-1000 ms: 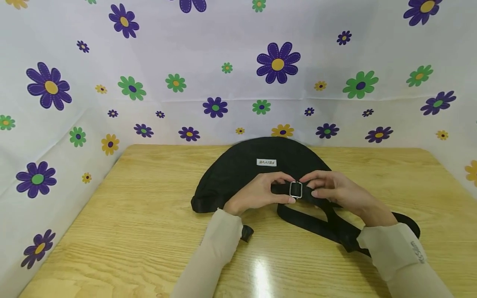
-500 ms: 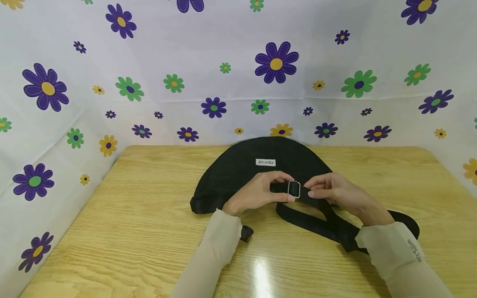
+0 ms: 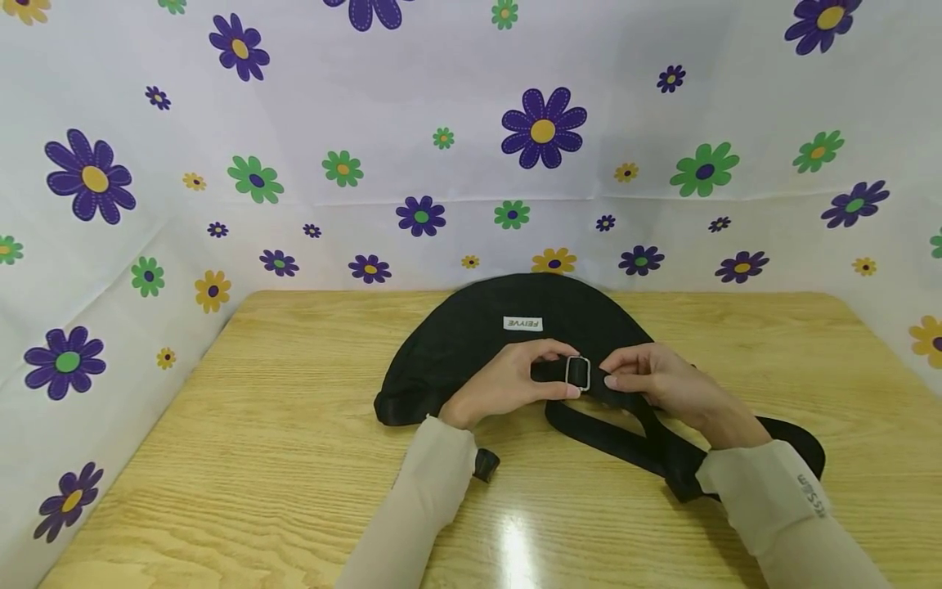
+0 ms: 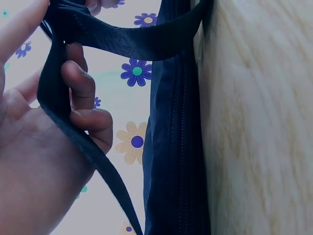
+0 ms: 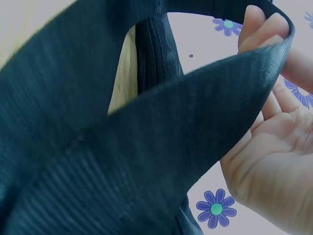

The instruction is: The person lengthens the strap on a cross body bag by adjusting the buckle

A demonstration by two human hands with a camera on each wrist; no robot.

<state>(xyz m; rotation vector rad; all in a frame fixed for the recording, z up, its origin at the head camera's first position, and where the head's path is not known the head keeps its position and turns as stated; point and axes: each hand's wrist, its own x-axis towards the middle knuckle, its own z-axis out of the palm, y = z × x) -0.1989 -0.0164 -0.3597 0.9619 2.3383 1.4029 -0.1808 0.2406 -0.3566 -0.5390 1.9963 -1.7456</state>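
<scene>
A black half-moon bag lies on the table in the head view, its white label upside down. In front of it my left hand pinches a square metal slide buckle by its top and bottom edges. The black webbing strap is threaded through this buckle. Just right of the buckle, my right hand pinches the strap between thumb and forefinger. In the left wrist view the strap loops past the curled fingers. A wide twisted length of strap covers much of the right wrist view.
A small black strap end pokes out beside the left sleeve. Further strap curves behind the right wrist. The wooden table meets a white cloth backdrop with printed flowers at the back and left.
My right fingertips have drawn slightly away from the buckle along the strap. The buckle has shifted a little left, and the whole head view has moved slightly too.
</scene>
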